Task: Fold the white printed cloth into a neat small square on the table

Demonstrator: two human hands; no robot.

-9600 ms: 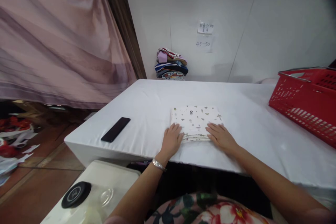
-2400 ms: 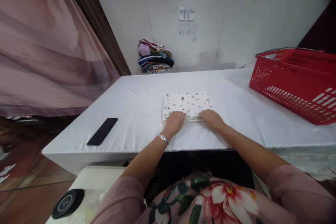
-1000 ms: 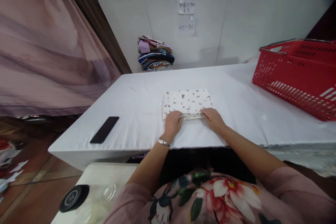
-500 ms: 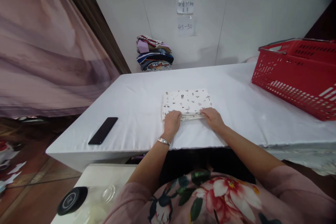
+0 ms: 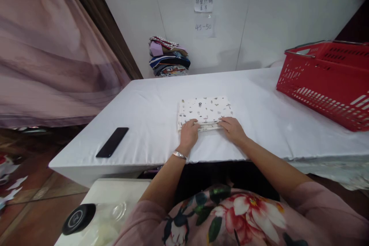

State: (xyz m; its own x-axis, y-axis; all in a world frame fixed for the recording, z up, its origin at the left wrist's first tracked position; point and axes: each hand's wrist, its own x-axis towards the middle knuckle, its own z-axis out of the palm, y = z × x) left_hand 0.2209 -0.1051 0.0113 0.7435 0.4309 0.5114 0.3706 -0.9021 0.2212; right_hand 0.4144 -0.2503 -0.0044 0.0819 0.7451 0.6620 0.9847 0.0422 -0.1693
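A white cloth with small printed motifs [image 5: 205, 108] lies folded in a flat rectangle of several layers on the white-covered table [image 5: 144, 123]. At its near left corner, my left hand [image 5: 189, 133] has its fingers closed on the edge, a silver bracelet round the wrist. My right hand [image 5: 233, 129] grips the same near edge farther right, fingertips over the top layer. Between the two hands the stacked edges of the folds show.
A red basket [image 5: 325, 80] stands on the table's right side. The black phone [image 5: 112, 142] lies at the left. Behind the table's far edge is a pile of folded fabrics [image 5: 169, 57]. A white surface at lower left bears a black round-topped object [image 5: 79, 219].
The fingers of my right hand have shifted slightly left along the cloth's near edge. The cloth keeps its folded shape, and the whole view has moved very slightly.
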